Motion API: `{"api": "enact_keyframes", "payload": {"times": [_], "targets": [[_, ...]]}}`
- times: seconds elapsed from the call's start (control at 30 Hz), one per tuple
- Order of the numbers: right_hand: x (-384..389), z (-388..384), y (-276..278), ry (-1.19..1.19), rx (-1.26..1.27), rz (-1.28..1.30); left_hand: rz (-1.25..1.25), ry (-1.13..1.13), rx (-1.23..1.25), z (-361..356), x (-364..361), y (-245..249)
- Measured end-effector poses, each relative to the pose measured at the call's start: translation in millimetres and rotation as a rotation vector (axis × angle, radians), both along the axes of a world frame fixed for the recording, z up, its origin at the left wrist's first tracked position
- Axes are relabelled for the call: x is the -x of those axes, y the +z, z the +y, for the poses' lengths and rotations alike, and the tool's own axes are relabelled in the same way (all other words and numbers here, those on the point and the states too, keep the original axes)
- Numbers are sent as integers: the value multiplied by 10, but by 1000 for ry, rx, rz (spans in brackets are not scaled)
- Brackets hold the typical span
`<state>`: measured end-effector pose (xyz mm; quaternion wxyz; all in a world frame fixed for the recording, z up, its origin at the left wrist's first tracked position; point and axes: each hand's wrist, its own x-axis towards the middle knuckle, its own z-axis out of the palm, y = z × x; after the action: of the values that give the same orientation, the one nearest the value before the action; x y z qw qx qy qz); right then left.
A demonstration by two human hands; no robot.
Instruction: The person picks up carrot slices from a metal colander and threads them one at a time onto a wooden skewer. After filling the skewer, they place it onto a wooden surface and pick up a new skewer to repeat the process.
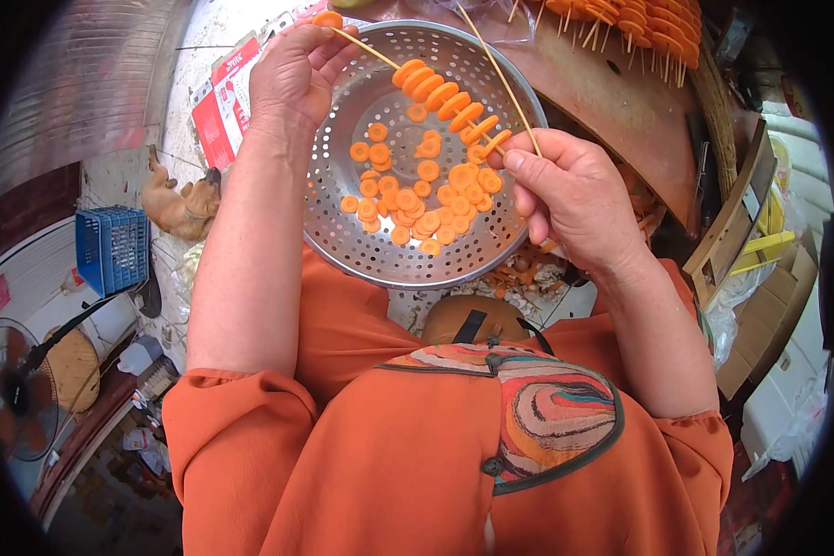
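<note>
A wooden skewer (372, 49) threaded with several carrot slices (440, 95) slants over a metal colander (343, 232). My left hand (292, 74) is closed at its upper left end, where a single carrot slice (327, 18) sits by the fingertips. At the lower right end, my right hand (570, 190) pinches the skewer between thumb and fingers. A second, bare skewer (502, 76) rises from that hand towards the top. Loose carrot slices (415, 211) lie piled on the colander's bottom.
Loaded carrot skewers (653, 28) rest on a brown board (612, 102) at upper right. A tan dog (181, 204) lies on the floor at left, near a blue crate (111, 248) and a fan (14, 389). Orange scraps (519, 273) litter the floor below the colander.
</note>
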<state>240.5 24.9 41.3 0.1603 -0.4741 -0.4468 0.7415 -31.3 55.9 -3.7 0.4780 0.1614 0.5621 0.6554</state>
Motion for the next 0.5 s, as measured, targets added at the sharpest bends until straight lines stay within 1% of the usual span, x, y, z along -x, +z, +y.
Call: {"api": "enact_keyframes", "payload": {"times": [0.07, 0.13, 0.17, 0.23, 0.27, 0.33, 0.37, 0.43, 0.5], "targets": [[3, 0, -2, -2, 0, -6, 50, 14, -13, 9, 6, -22], [-4, -3, -20, -9, -4, -5, 189, -8, -12, 24, 3, -33], [-10, -4, -21, -9, -4, -5, 188, -8, -12, 13, -37, -14], [-22, -11, -23, -32, -6, 9, 123, -112, 4, -34, -179, 30], [-25, -7, -25, -34, -5, 8, 123, -113, 5, -46, -216, 27], [-22, 13, -26, -89, 10, 67, 48, -284, 32, -66, -293, 38], [-17, 18, -23, -90, 11, 66, 48, -286, 33, -84, -348, 58], [-8, 31, -12, -111, 1, 64, 36, -362, 30, -108, -448, 119], [-18, 31, -3, -112, -4, 66, 45, -372, 32, -118, -471, 139]]}}
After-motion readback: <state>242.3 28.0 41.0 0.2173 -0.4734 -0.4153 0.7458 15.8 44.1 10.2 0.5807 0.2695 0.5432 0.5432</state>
